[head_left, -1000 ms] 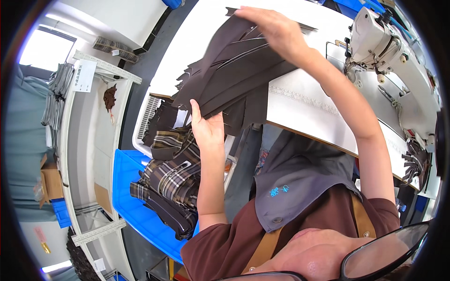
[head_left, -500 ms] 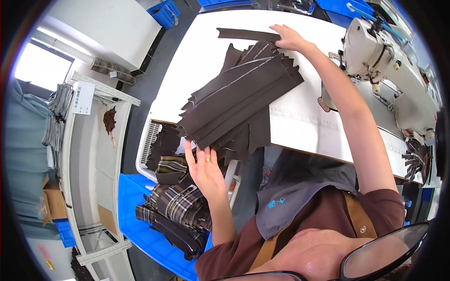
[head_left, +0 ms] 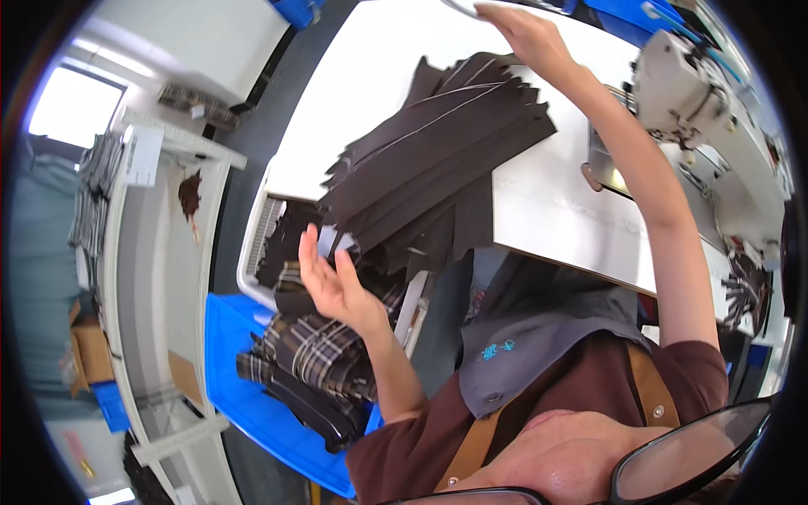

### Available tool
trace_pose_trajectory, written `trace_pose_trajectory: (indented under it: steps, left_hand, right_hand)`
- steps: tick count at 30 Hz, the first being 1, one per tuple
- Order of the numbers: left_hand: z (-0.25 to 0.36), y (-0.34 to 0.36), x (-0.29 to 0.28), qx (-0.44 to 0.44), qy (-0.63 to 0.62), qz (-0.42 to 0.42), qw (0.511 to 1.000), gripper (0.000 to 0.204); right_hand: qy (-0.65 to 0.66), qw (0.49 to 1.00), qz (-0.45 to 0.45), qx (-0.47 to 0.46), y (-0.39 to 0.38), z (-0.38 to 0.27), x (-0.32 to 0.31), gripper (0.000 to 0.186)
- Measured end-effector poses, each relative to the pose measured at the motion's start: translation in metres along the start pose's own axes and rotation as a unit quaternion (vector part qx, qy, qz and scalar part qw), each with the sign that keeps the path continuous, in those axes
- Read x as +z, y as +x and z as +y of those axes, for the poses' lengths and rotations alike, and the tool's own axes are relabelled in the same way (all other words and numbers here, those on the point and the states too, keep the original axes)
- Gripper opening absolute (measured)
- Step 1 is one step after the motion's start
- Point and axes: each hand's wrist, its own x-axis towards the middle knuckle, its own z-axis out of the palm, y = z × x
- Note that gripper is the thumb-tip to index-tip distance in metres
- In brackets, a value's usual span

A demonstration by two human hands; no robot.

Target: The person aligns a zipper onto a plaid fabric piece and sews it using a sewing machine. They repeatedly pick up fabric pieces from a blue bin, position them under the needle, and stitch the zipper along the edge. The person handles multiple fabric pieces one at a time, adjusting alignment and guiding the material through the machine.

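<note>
A pile of dark brown cut fabric strips (head_left: 429, 160) lies fanned across the near left of the white table (head_left: 353, 76), with pale lines along some edges. Beyond it, my right hand (head_left: 534, 42) reaches to the table's far side. Its fingers pinch the end of a fabric strip (head_left: 459, 8), which shows only as a thin blurred curve at the top edge. My left hand (head_left: 337, 286) is open and holds nothing. Its palm is turned up and its fingers are apart, just off the pile's lower left corner, over plaid fabric.
A white sewing machine (head_left: 682, 93) stands at the right. Left of me are a white basket (head_left: 250, 265) with dark pieces and a blue bin (head_left: 223, 362) holding plaid fabric bundles (head_left: 311, 353). Further left is a white rack (head_left: 118, 278). A dark bundle (head_left: 745, 286) hangs at the far right.
My right hand has moved farther away, lifting the strip off the table toward the top edge. My left hand has come off the pile's corner and moved left and down, fingers spread.
</note>
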Motion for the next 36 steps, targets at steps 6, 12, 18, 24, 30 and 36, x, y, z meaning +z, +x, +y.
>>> trace_pose_trajectory:
  steps: [6, 12, 18, 24, 30, 36]
  left_hand:
    - [-0.081, 0.063, -0.04, 0.006, -0.083, 0.249, 0.965, 0.039]
    - [-0.118, 0.095, -0.07, -0.277, 0.014, -0.277, 0.92, 0.078]
    - [-0.11, 0.07, -0.063, -0.178, 0.247, -0.394, 0.867, 0.116]
    - [-0.148, 0.035, -0.043, -0.18, 0.467, -0.377, 0.779, 0.13]
    - [-0.203, -0.014, -0.022, -0.098, 0.503, -0.205, 0.834, 0.091]
    - [-0.202, 0.063, -0.09, -0.064, -0.209, 0.341, 0.914, 0.007]
  right_hand:
    - [0.146, 0.962, -0.229, -0.029, -0.085, -0.059, -0.031, 0.038]
    - [0.122, 0.947, -0.295, 0.03, -0.076, -0.128, -0.029, 0.072]
    - [0.032, 0.964, -0.265, -0.021, -0.08, -0.122, -0.002, 0.082]
    - [0.039, 0.963, -0.264, -0.035, -0.075, -0.115, 0.005, 0.083]
    - [0.053, 0.966, -0.25, -0.033, -0.076, -0.111, 0.008, 0.084]
    - [0.07, 0.967, -0.243, -0.025, -0.078, -0.113, 0.006, 0.082]
